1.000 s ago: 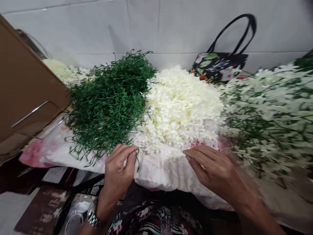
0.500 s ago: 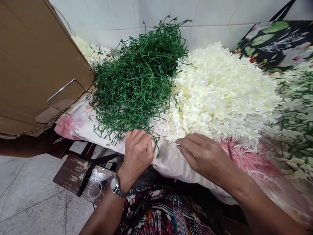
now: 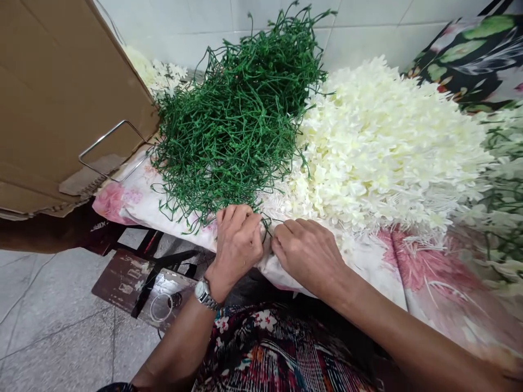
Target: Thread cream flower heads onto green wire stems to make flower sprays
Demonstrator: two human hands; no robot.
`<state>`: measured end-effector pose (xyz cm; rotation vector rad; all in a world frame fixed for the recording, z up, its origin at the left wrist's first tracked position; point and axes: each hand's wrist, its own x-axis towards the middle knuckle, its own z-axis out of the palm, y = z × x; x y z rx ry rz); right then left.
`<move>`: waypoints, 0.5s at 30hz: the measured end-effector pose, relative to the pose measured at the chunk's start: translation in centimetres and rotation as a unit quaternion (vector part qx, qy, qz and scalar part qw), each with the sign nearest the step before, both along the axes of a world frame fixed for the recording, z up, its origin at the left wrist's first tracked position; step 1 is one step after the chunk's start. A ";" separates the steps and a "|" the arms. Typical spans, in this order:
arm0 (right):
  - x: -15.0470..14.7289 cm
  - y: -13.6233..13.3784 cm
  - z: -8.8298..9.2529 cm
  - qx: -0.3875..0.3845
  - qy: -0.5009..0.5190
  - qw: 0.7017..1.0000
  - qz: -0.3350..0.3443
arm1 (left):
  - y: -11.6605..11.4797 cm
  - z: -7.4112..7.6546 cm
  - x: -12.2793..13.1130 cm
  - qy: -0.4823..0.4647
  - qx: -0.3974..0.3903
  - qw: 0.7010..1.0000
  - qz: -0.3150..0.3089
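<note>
My left hand [image 3: 240,234] is closed at the front edge of the pile of green plastic stems [image 3: 229,130], with a thin green stem [image 3: 266,228] sticking out from its grip. Close on its right, my right hand [image 3: 306,250] is closed too, its fingertips pinched at that stem's end. Whatever small piece lies inside the right fingers is hidden. Behind and to the right spreads a heap of cream-white artificial flowers [image 3: 379,147]. Both hands are just above the floral cloth [image 3: 188,228] that lies under the piles.
A cardboard box [image 3: 69,103] with a wire handle [image 3: 104,140] stands at the left. Flowered stems [image 3: 502,218] lie at the far right, below a floral bag [image 3: 478,60]. Lower left, a roll of clear tape [image 3: 161,307] rests on a stool. A tiled wall [image 3: 368,41] closes the back.
My right hand has moved left from the white flowers' edge to meet the left hand at the green stem. The whole view has shifted slightly.
</note>
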<state>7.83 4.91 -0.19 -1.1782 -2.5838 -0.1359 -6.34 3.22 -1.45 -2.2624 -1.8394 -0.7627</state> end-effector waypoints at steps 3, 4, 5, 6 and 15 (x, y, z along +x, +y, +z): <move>-0.1 -0.3 0.2 -0.017 0.009 1.000 -0.020 | -0.2 -0.2 -0.1 -0.013 0.016 1.000 0.008; -0.2 -0.4 0.3 -0.029 0.005 0.999 -0.028 | -0.2 -0.2 -0.1 -0.017 0.018 1.000 0.008; -0.4 -0.5 0.4 -0.045 -0.003 0.998 -0.037 | -0.2 -0.1 0.0 -0.020 0.016 1.000 0.005; -0.6 -0.5 0.5 -0.061 -0.015 0.997 -0.046 | -0.2 -0.1 0.0 -0.025 0.014 1.000 0.002; 0.7 -0.8 1.1 -0.044 -0.033 0.991 -0.121 | 0.1 -0.1 -0.2 -0.035 0.047 0.998 0.011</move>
